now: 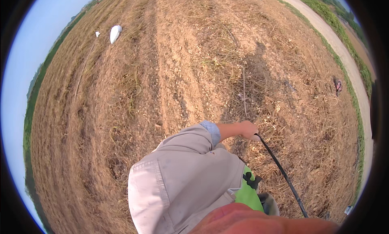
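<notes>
My left hand [248, 130] reaches across in front of my body, its beige sleeve ending in a blue cuff. Its fingers are wrapped round a long black hose [279, 167], which runs from the fist down to the lower right. Beyond the hand, a thin line [244, 88] of hose lies over the dry plants, roughly in line with the fist; whether it is the same piece I cannot tell. Dry stalks and small pale pods [275, 112] cover the soil around the hand. My right hand is out of view.
The field's brown furrows [172, 72] run away from me. A white sack [115, 34] lies at the far left, beside another thin line [83, 72] on the soil. A pale path [336, 43] with green verges borders the right side. A small dark-and-red object [338, 86] lies near it.
</notes>
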Motion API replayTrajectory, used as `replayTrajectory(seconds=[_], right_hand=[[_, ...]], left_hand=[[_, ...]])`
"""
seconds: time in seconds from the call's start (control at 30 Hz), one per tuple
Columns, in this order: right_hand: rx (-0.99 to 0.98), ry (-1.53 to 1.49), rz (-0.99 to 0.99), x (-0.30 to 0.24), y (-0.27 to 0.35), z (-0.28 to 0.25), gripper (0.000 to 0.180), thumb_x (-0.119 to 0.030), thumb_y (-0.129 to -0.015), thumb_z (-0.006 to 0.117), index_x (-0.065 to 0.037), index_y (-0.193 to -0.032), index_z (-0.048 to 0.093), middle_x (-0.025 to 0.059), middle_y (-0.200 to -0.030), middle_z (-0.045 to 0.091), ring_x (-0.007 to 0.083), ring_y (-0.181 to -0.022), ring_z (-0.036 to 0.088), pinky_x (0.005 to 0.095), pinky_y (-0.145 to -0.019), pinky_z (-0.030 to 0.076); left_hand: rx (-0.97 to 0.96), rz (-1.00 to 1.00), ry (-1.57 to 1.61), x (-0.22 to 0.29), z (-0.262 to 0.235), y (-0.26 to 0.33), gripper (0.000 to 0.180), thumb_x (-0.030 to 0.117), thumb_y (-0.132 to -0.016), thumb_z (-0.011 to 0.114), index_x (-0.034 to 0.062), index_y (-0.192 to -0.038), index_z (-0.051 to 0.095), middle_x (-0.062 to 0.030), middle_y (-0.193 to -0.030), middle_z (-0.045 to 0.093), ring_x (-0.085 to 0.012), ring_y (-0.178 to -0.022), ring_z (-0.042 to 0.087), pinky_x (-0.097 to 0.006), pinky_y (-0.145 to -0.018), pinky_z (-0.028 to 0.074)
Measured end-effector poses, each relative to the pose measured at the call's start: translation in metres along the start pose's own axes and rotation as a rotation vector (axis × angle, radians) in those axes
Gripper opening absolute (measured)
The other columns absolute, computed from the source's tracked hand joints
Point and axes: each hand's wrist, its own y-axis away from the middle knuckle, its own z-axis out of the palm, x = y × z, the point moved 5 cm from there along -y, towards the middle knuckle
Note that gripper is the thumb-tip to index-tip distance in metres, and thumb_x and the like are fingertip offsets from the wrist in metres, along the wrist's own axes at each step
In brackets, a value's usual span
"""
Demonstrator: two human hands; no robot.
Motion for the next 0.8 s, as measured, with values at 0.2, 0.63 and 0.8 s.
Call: replayTrajectory(seconds=[0.2, 0.63, 0.8], right_hand=[[0.269, 1.304, -0.179, 0.088, 0.003, 0.027, 0.066, -0.05, -0.092, 0.065, 0.009, -0.121, 0.063, 0.023, -0.108, 0.071, 0.0344, -0.095, 0.07, 0.0458, -0.077, 0.053], [-1.047, 0.579, -0.081, 0.264, 0.214, 0.349, 0.037, -0.029, -0.095, 0.063, 0.004, -0.111, 0.063, 0.0168, -0.101, 0.071, 0.0295, -0.089, 0.068, 0.0394, -0.081, 0.051], [-0.846, 1.115, -0.359, 0.267, 0.157, 0.34, 0.036, -0.037, -0.095, 0.06, -0.001, -0.099, 0.062, 0.0198, -0.089, 0.07, 0.0403, -0.081, 0.066, 0.0499, -0.07, 0.049]], left_hand=[[0.712, -0.355, 0.763, 0.011, -0.07, 0.035, 0.048, 0.05, -0.1, 0.041, 0.0064, -0.103, 0.061, -0.0169, -0.083, 0.066, -0.0396, -0.081, 0.064, -0.049, -0.074, 0.049], [0.692, -0.417, 0.169, -0.005, -0.128, 0.059, 0.026, 0.025, -0.097, 0.054, 0.0066, -0.115, 0.06, -0.0188, -0.107, 0.066, -0.0356, -0.102, 0.065, -0.047, -0.082, 0.052], [0.499, -0.605, -0.381, -0.075, -0.15, 0.124, 0.037, 0.031, -0.094, 0.049, 0.0089, -0.12, 0.063, -0.0163, -0.103, 0.062, -0.0325, -0.096, 0.062, -0.049, -0.09, 0.046]])
